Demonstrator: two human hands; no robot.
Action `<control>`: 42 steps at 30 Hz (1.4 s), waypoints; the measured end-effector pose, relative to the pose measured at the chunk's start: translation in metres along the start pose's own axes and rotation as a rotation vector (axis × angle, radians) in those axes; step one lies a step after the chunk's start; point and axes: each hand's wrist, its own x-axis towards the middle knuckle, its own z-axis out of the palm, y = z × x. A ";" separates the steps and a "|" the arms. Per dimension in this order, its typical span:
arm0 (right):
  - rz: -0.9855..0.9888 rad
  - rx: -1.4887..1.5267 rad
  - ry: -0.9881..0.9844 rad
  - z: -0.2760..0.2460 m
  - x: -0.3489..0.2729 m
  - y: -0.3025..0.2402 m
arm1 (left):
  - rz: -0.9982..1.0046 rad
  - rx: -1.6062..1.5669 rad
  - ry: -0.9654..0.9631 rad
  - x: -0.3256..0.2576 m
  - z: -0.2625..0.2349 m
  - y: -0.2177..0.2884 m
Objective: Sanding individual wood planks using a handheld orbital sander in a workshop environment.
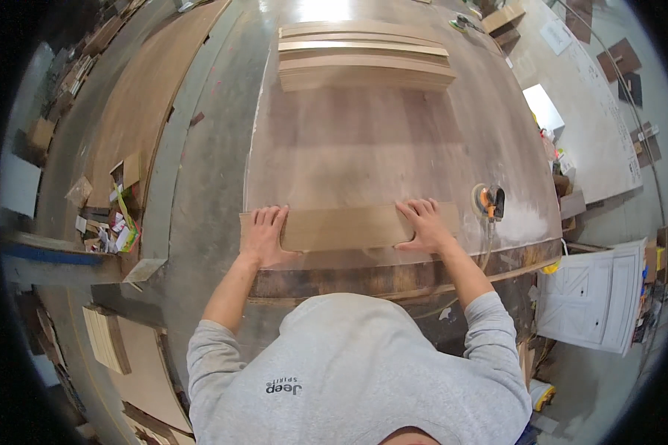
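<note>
A flat rectangular wooden board [345, 226] lies near the front edge of a large brown worktable [378, 148]. My left hand [266, 236] presses flat on the board's left end, fingers spread. On the right part of the board, my right hand [425, 225] lies palm down. Both hands rest on top of the board rather than grip it. A stack of similar light wooden boards [364, 55] sits at the far side of the table.
An orange and black sander [489, 200] sits on the table just right of my right hand, beside pale dust. A white panelled door [594, 297] lies at lower right. Large wood sheets [148, 96] and scraps lie on the floor at left.
</note>
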 end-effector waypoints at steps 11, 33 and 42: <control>1.277 0.079 0.139 -0.060 -0.069 0.147 | 0.052 0.000 0.085 0.001 0.003 0.000; 0.835 0.367 0.202 -0.102 -0.031 -0.029 | 0.038 0.004 -0.004 0.002 0.000 -0.004; 0.690 0.211 0.014 -0.021 0.042 -0.135 | 0.042 -0.045 0.006 0.006 0.005 -0.006</control>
